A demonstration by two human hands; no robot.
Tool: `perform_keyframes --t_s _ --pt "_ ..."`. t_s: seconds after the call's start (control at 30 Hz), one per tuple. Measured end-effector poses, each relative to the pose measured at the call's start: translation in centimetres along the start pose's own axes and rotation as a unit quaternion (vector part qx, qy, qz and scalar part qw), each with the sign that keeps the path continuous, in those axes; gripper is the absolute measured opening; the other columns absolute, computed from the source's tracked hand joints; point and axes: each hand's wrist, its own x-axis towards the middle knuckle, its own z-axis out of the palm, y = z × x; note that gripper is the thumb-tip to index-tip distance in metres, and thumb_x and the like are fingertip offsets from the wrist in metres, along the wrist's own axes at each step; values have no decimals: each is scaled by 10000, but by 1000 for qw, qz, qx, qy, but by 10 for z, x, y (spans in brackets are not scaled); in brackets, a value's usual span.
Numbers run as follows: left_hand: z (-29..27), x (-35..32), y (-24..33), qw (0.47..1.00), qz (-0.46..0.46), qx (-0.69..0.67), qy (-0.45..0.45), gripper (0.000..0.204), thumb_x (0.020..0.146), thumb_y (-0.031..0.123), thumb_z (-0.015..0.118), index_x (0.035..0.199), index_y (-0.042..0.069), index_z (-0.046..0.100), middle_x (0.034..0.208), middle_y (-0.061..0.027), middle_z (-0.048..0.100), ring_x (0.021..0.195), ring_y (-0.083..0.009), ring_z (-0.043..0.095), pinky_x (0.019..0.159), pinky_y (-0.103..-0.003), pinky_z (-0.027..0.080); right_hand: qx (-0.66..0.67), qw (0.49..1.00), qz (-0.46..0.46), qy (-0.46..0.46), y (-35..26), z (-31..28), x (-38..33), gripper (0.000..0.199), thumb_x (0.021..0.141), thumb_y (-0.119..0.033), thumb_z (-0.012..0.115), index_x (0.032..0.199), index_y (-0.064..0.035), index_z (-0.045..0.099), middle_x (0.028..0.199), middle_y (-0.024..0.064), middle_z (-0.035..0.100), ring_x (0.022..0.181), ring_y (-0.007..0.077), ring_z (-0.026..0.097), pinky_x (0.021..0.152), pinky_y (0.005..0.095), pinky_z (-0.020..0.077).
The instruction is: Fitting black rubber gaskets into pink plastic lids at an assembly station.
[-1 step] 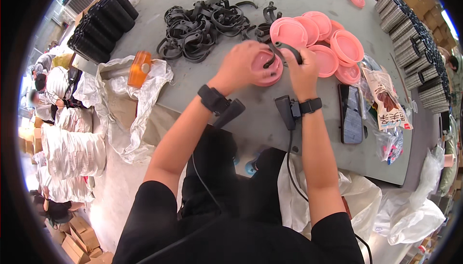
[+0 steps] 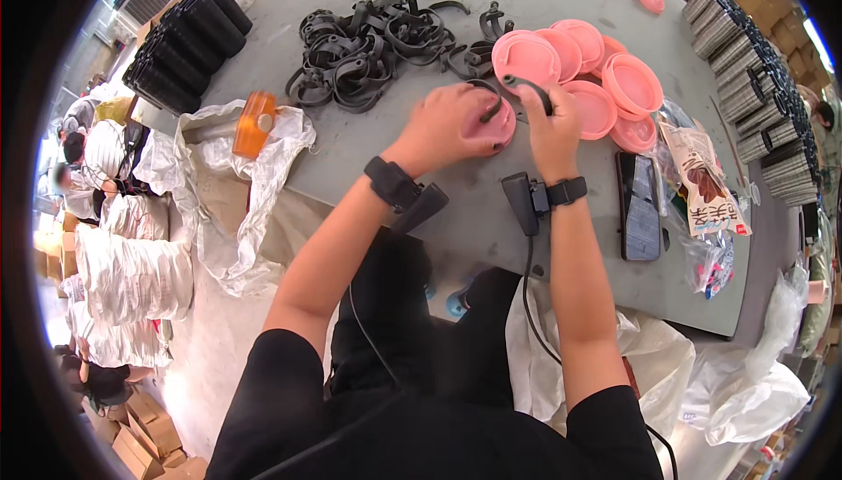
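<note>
My left hand (image 2: 452,125) is closed around the rim of a round pink lid (image 2: 503,122), covering much of it. A short dark piece lies over the lid beside my fingers; whether it is fixed there is hidden. My right hand (image 2: 554,125), just to the right, pinches a curved black strap (image 2: 531,88) between thumb and fingers, one rounded end poking out toward the lid. Beyond my right hand several pink lids (image 2: 596,110) overlap in a pile. A tangled heap of black straps (image 2: 351,59) lies past my left hand.
Black stacked cylinders (image 2: 189,46) stand at the far left, metallic stacks (image 2: 745,77) at the right. A phone (image 2: 638,208) and a snack packet (image 2: 702,173) lie right of my right forearm. An orange container (image 2: 255,125) rests on white sacking (image 2: 206,208) at the table's left edge.
My left hand has turned slightly over the pink lid, covering more of it. My right hand has barely moved, still with the black strap.
</note>
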Motion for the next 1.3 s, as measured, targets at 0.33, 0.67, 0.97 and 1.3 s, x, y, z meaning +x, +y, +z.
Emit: perform_keyframes --t_s 0.33,0.67,0.97,1.3 --pt "7 -13 -7 999 -2 -29 15 659 666 342 789 1262 185 557 1342 -154 453 1298 -333 359 1085 -466 257 -56 984 12 -167 1 2 -1 292 824 -245 671 725 12 573 602 123 560 529 226 527 525 345 410" --pt "-3 -39 28 983 -83 139 86 820 542 466 811 1250 156 539 1214 -77 504 1229 -293 404 992 -712 136 -143 979 -20 -144 17 11 -1 352 858 -302 647 732 14 556 651 186 575 598 369 559 546 412 416" --pt "-14 -75 26 993 -65 97 -2 737 611 466 812 1266 227 573 1090 -25 520 1062 -233 464 976 -604 232 -93 987 -13 -131 29 12 -1 275 882 -258 633 774 -10 588 597 135 566 534 309 505 631 382 402" --pt "-16 -85 4 997 -28 -72 20 410 644 243 812 1001 143 638 733 47 553 758 -151 507 894 -326 339 -141 963 -126 -190 -34 -17 -18 188 865 -258 649 902 -77 684 779 23 655 728 181 530 846 343 327"
